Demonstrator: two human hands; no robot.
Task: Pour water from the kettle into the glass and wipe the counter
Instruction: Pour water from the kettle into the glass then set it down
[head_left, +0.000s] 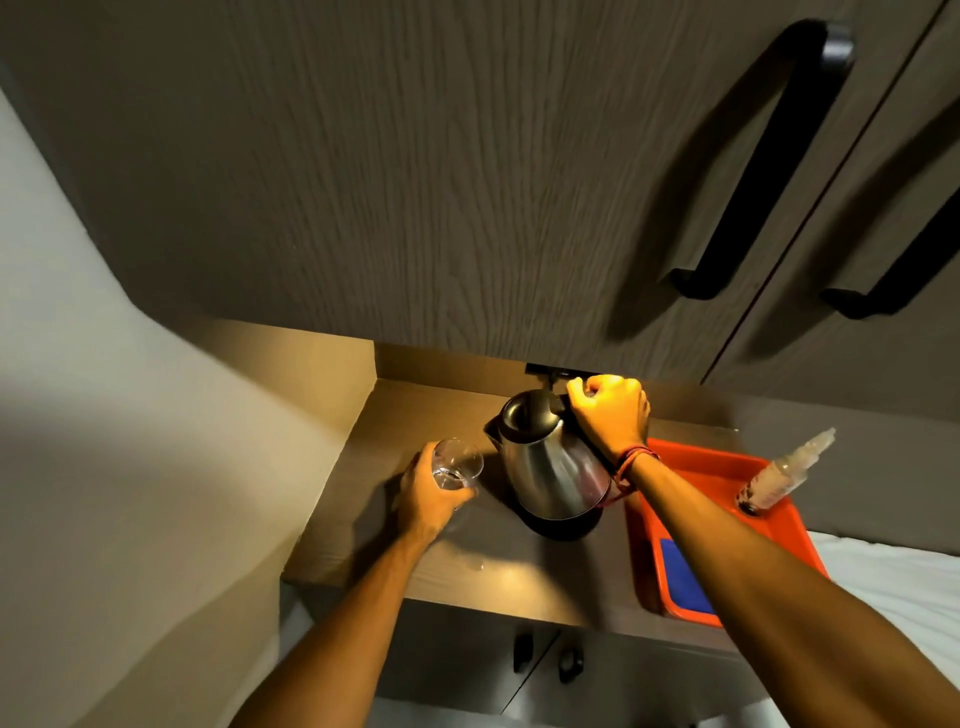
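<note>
A steel kettle (545, 467) with a black lid stands on its black base (561, 525) in the middle of the brown counter (374, 551). My right hand (610, 410) is closed around the kettle's handle at the back. Just left of the kettle, my left hand (428, 493) holds a clear glass (457, 465) that looks to have a little water in its bottom. The kettle's spout points towards the glass. A blue cloth (683, 577) lies in the near end of an orange tray (727, 467) to the right.
A clear spray bottle (784, 475) stands tilted in the far end of the tray. A wooden wall cabinet with black handles (753, 171) hangs low over the counter. A beige wall bounds the left side. White bedding (893, 577) lies to the right.
</note>
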